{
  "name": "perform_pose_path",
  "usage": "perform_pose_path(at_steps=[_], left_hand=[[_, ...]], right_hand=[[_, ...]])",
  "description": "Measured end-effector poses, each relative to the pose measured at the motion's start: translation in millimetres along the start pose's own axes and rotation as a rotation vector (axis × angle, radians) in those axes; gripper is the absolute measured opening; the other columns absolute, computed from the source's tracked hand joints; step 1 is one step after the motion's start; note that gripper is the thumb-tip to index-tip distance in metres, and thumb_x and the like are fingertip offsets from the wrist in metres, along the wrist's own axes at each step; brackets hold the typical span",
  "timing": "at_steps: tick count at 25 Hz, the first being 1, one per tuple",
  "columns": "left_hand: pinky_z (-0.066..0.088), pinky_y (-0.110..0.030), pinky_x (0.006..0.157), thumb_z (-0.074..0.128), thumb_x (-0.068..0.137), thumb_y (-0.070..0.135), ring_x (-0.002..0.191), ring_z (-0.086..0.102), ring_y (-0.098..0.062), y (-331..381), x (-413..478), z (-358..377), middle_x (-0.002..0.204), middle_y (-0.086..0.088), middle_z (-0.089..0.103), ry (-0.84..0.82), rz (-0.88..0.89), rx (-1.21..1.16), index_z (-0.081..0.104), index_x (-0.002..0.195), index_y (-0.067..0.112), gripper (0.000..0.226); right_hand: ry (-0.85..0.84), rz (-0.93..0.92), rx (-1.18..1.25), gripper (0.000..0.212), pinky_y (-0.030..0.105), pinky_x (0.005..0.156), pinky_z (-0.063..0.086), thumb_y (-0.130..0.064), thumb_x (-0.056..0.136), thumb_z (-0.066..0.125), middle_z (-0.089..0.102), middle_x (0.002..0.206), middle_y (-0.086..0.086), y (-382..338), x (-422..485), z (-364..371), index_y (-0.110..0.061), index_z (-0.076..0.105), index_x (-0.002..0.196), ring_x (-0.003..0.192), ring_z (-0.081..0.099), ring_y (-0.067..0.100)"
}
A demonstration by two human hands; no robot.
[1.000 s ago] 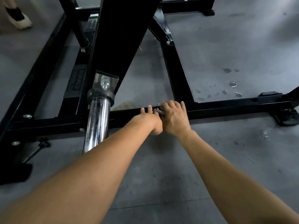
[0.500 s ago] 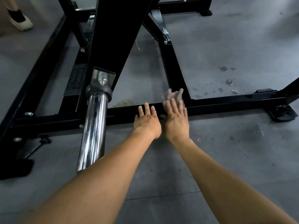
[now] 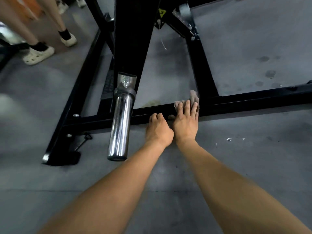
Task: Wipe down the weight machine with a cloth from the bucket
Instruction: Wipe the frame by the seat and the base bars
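Cloth (image 3: 194, 97): pressed flat under right hand (image 3: 185, 122) on bar (image 3: 244, 103), laid left-right; left hand (image 3: 158, 129) curled over bar, just left.

Floor (image 3: 253, 166): grey concrete, scuffed, with a thin joint line (image 3: 50, 190) running across the near part.
Wet spots (image 3: 270, 73): several dark round patches, far right, well apart from each other.
White flecks (image 3: 229, 139): small bright specks on the floor, right of centre.
Yellowish stain (image 3: 152, 103): faint patch on the floor, centre.
Pale thread (image 3: 163, 43): short curved strand lying on the floor, upper centre.
Bystander's legs (image 3: 18, 26): bare, upper left, partly cut by the edge.
Black socks (image 3: 39, 46): ankle height.
Cream clogs (image 3: 39, 54): perforated tops, one ahead of the other.
Further shoes (image 3: 81, 1): light-coloured, top edge, blurred.
Orange item (image 3: 28, 5): top left corner, too blurred to identify.
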State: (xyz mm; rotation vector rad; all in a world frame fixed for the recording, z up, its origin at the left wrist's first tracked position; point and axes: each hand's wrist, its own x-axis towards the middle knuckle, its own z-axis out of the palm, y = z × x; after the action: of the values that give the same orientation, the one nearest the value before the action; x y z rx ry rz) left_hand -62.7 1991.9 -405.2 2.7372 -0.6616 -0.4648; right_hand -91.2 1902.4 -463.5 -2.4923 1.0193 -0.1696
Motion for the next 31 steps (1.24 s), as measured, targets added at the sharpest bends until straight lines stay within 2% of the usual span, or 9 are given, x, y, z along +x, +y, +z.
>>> perform_pose_path(at_steps=[6, 12, 15, 17, 21, 23, 25, 28, 31], left_hand=[[0.041, -0.045, 0.105, 0.063, 0.087, 0.006, 0.128, 0.046, -0.041, -33.6, -38.6, -1.3, 0.141, -0.022, 0.042, -0.030, 0.048, 0.023, 0.042, 0.136, 0.000, 0.054], [0.040, -0.045, 0.112, 0.062, 0.080, 0.014, 0.134, 0.045, -0.038, -103.6, -38.3, 14.6, 0.144, -0.019, 0.042, -0.024, 0.170, 0.048, 0.030, 0.142, 0.009, 0.069], [0.037, -0.034, 0.113, 0.059, 0.093, 0.029, 0.135, 0.049, -0.024, -146.7, -30.7, -2.7, 0.147, -0.005, 0.049, 0.050, 0.153, 0.045, 0.033, 0.147, 0.015, 0.062], [0.038, -0.040, 0.110, 0.060, 0.094, 0.020, 0.130, 0.047, -0.030, -168.1, -11.2, -22.5, 0.142, -0.008, 0.043, -0.088, 0.233, 0.066, 0.040, 0.143, 0.011, 0.054], [0.044, -0.047, 0.104, 0.055, 0.095, 0.021, 0.124, 0.047, -0.033, -207.9, 32.1, -52.7, 0.136, -0.011, 0.043, -0.048, 0.308, 0.087, 0.046, 0.133, 0.010, 0.040], [0.045, -0.047, 0.102, 0.054, 0.095, 0.019, 0.120, 0.047, -0.034, -221.6, 46.0, -67.9, 0.133, -0.014, 0.044, -0.044, 0.318, 0.119, 0.046, 0.132, 0.009, 0.039], [0.046, -0.047, 0.100, 0.053, 0.094, 0.016, 0.116, 0.048, -0.035, -236.0, 63.3, -82.8, 0.129, -0.016, 0.045, -0.013, 0.308, 0.079, 0.047, 0.130, 0.007, 0.038], [0.047, -0.046, 0.096, 0.052, 0.093, 0.018, 0.112, 0.050, -0.033, -247.0, 83.4, -104.7, 0.124, -0.014, 0.049, 0.016, 0.335, 0.051, 0.049, 0.125, 0.008, 0.033], [0.046, -0.043, 0.092, 0.052, 0.095, 0.023, 0.111, 0.048, -0.031, -255.4, 100.6, -129.8, 0.121, -0.011, 0.050, 0.094, 0.312, 0.057, 0.051, 0.116, 0.012, 0.024]], right_hand=[[0.073, -0.017, 0.075, 0.047, 0.045, 0.107, 0.043, -0.016, 0.094, 0.055, 0.032, 0.154, 0.018, -19.6, -7.5, -14.7, -0.016, 0.054, 0.141, 0.139, 0.032, 0.042], [-0.056, 0.047, 0.277, 0.033, 0.040, 0.075, 0.040, -0.003, 0.096, 0.051, 0.039, 0.132, 0.019, -39.7, -33.5, 19.1, -0.008, 0.046, 0.128, 0.102, 0.057, 0.048], [-0.026, 0.005, 0.326, 0.038, 0.037, 0.076, 0.040, -0.002, 0.096, 0.051, 0.045, 0.126, 0.017, -49.8, -31.5, 35.3, -0.010, 0.048, 0.133, 0.102, 0.057, 0.046], [0.001, 0.092, 0.360, 0.034, 0.034, 0.077, 0.038, -0.007, 0.100, 0.050, 0.045, 0.120, 0.014, -62.9, -22.0, 41.0, -0.010, 0.047, 0.133, 0.100, 0.055, 0.041], [0.218, 0.172, 0.496, 0.031, 0.039, 0.090, 0.051, -0.021, 0.101, 0.052, 0.046, 0.124, 0.025, -112.3, -18.8, 71.5, -0.001, 0.053, 0.125, 0.101, 0.055, 0.038], [0.367, 0.202, 0.609, 0.024, 0.025, 0.079, 0.057, -0.009, 0.094, 0.058, 0.048, 0.105, 0.016, -136.3, -20.3, 92.9, 0.010, 0.053, 0.107, 0.088, 0.059, 0.018], [0.210, 0.155, 0.625, 0.018, 0.013, 0.084, 0.049, 0.002, 0.096, 0.052, 0.046, 0.106, -0.001, -177.8, -32.4, 97.3, 0.005, 0.052, 0.113, 0.092, 0.051, -0.001], [0.172, 0.263, 0.644, 0.019, 0.035, 0.099, 0.045, -0.010, 0.099, 0.052, 0.050, 0.123, 0.006, -215.4, -38.3, 105.2, -0.009, 0.050, 0.118, 0.116, 0.049, 0.016], [0.176, 0.336, 0.695, 0.008, 0.034, 0.095, 0.049, -0.016, 0.099, 0.053, 0.054, 0.118, 0.002, -242.4, -36.1, 118.5, -0.016, 0.050, 0.107, 0.113, 0.057, 0.021]])
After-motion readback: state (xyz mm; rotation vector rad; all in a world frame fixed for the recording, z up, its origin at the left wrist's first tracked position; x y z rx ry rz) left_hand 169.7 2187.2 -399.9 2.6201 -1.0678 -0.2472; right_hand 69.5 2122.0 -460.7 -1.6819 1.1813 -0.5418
